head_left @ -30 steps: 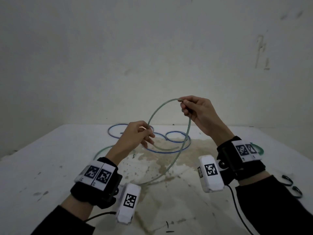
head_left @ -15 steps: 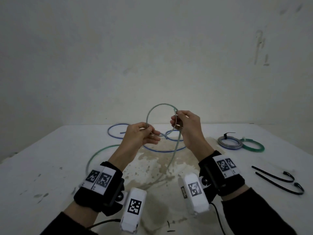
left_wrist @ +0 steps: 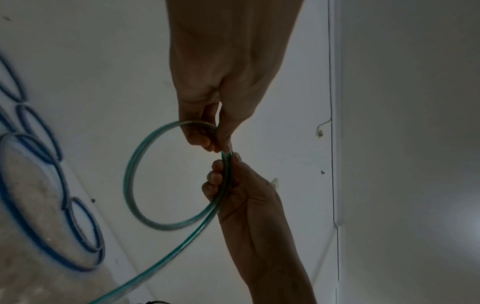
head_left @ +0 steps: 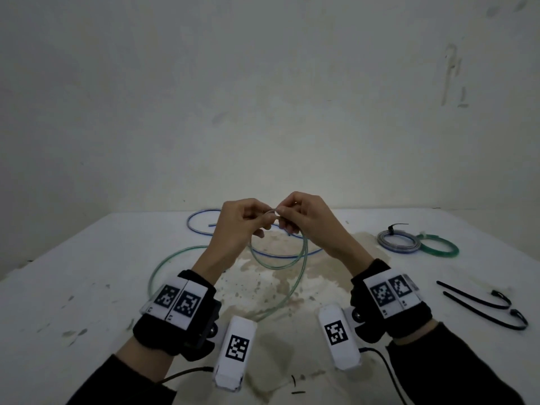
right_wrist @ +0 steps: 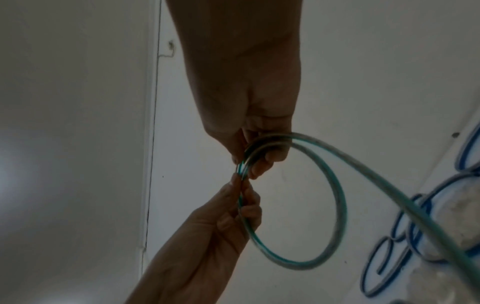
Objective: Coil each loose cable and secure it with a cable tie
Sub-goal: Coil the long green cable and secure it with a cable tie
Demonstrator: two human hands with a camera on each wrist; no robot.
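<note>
Pinching a green cable into a loop above the desk.
The left hand and right hand are each pinching the translucent loop's top, grips meeting; its tail is trailing onto the stained white desk before a bare wall, beside a loose blue cable, two tied coils and black cable ties.

A bare, workshop-like room: a stained white tabletop against a scuffed plain wall, with loose cables and black cable ties scattered across it.
</note>
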